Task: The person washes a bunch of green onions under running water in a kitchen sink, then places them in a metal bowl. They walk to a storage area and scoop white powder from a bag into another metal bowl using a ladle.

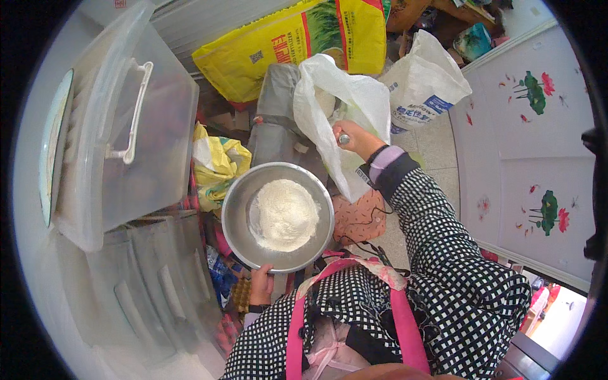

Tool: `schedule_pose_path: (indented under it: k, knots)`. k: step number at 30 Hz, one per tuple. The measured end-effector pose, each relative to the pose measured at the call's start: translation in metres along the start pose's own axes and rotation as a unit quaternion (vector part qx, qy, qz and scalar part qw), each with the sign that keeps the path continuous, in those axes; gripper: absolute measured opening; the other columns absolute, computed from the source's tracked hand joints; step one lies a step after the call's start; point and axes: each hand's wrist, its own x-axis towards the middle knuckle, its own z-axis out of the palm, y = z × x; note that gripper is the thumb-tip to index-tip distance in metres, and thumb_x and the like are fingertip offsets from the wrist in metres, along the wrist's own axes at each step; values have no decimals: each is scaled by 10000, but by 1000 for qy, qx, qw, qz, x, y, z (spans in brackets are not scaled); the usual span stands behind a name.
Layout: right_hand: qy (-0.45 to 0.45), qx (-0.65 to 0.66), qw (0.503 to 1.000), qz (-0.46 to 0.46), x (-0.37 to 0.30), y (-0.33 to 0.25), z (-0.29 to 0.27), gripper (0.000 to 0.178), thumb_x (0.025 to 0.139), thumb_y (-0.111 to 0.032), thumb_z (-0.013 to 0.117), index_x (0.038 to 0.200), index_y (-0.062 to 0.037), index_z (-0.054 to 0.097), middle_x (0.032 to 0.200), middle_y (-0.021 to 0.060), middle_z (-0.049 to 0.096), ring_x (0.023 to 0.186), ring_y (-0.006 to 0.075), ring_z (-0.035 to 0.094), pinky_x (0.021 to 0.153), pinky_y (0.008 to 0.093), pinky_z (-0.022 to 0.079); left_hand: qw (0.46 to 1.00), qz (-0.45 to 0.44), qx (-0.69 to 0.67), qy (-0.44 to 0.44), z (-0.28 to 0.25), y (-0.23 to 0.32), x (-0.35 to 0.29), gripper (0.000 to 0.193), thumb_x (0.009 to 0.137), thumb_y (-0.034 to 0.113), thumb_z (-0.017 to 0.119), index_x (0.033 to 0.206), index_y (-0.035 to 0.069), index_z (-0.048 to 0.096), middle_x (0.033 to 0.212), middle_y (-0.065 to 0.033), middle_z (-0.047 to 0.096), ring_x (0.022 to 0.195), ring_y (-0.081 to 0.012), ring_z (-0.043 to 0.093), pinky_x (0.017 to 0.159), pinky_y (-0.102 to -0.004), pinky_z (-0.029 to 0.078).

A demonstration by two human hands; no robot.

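My left hand grips the near rim of a wide steel bowl, fingers beneath it and thumb at the edge. A mound of off-white flour-like powder lies in the bowl. My right hand is closed round a metal handle, whose round end points up; the rest of this utensil is hidden. It is at the mouth of an open white plastic bag, which has pale contents inside. The bag stands beyond the bowl and to its right.
A yellow printed sack lies at the back, with a white woven sack right of it. Clear plastic bins stack on the left, and a yellow-white bag lies beside them. An orange-pink patterned seat is near the bowl. Flowered panels line the right.
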Motion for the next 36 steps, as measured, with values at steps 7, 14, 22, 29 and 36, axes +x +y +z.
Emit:
schedule_pose_path:
  k: [7,14,22,29,36]
  knots:
    - [-12,736,587,339,-42,-64,10,208,855,-68,400,652,-78,358,544,-30,362,435,81,371,406,202,334,998,29,-51,18,14,15,33,374,671,-49,544,1041,-11,510,946,-96,573,860,-233,566,769,-362,474]
    - [-98,701,626,327,-73,-63,13,203,884,-112,388,686,-77,362,538,-40,368,382,52,348,343,200,314,997,61,-50,4,29,42,58,368,673,-74,526,1032,5,518,900,-59,563,799,-190,569,711,-331,490]
    - [-79,453,842,283,-88,-67,7,273,886,-130,412,618,-105,366,492,-48,348,362,34,349,300,191,287,997,63,-52,-10,56,63,85,464,682,-75,490,1140,-11,455,1038,-111,540,909,-246,555,797,-360,472]
    - [-21,368,899,236,-157,-110,-15,269,893,-167,454,646,-120,358,479,-47,336,321,21,303,245,196,255,991,96,-84,-27,104,64,109,440,679,-73,493,1117,-58,454,1050,-135,543,922,-253,553,834,-370,467]
    - [-24,241,934,262,-218,-156,-26,140,878,-163,488,796,-76,415,489,-46,329,327,33,329,250,193,250,994,78,-71,-32,147,59,96,421,726,-21,478,1140,-73,424,1087,-141,519,962,-252,537,838,-366,469]
